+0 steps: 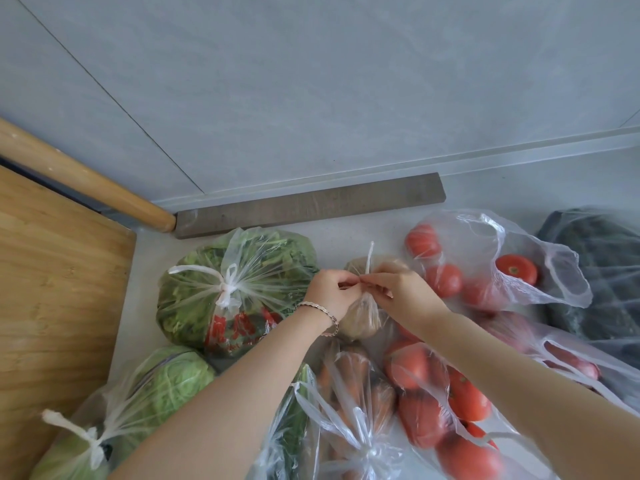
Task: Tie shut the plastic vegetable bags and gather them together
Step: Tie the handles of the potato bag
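**Q:** What could go wrong from here?

**A:** The knot looks unfinished. The left hand (332,292), wearing a bracelet, and the right hand (401,289) meet over a small clear plastic bag (363,313) in the middle of the pale counter (145,306). Each hand pinches the bag's twisted handles with curled fingertips. One white handle strip (370,254) pokes straight up. If either pinch slips, the half-made knot would probably loosen. A sharp tug might tear the thin film. The right forearm also reaches over loose tomatoes and could nudge them.

**Q:** What do the bags hold?

**A:** The small bag holds brownish, rounded vegetables, possibly potatoes. Just to its left lies a large clear bag of leafy greens (235,292), already knotted, with red print on it. Nearer the person on the left is a knotted clear bag with a pale green cabbage (166,382). Between the forearms sit a tied clear bag of orange carrots (360,393) and a clear bag of something dark green (294,417), hard to identify. To the right, an open clear bag of red tomatoes (485,268) gapes, its handles untied. A second clear bag of tomatoes (443,410) lies below it, and I cannot tell whether it is tied. At the far right is a clear bag of dark vegetables (602,271).
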